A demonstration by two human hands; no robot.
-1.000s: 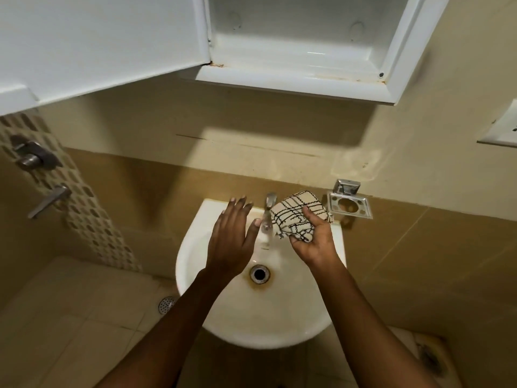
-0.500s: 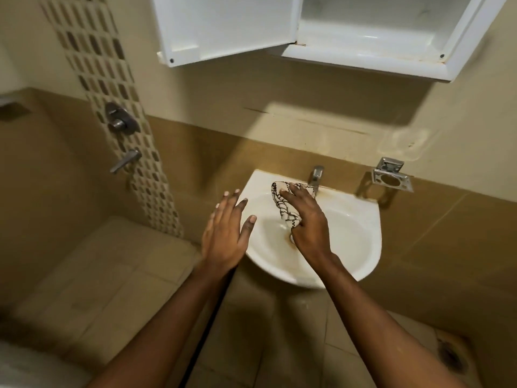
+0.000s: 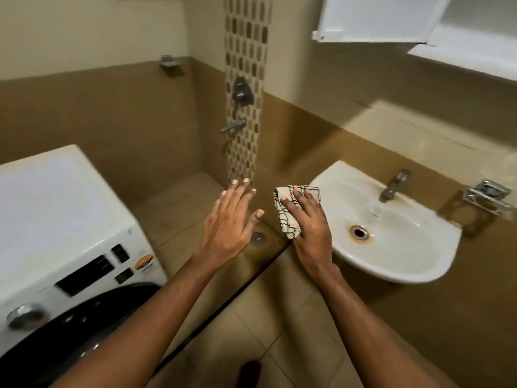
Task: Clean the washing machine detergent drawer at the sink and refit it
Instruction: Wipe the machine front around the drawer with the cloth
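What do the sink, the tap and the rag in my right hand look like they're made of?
Sink: glossy white glazed ceramic, judging by its sheen, with rust staining round the drain. Tap: polished metal, probably chrome-plated, going by its reflections. Rag: soft woven cloth, cream with black lines, crumpled under the right hand.

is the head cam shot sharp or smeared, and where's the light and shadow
Head view: soft motion smear throughout, worst on the washing machine panel; wide-angle bending at the edges; a bright patch on the wall above the sink, shadow under the open cabinet; the cloth in the right hand stays readable.
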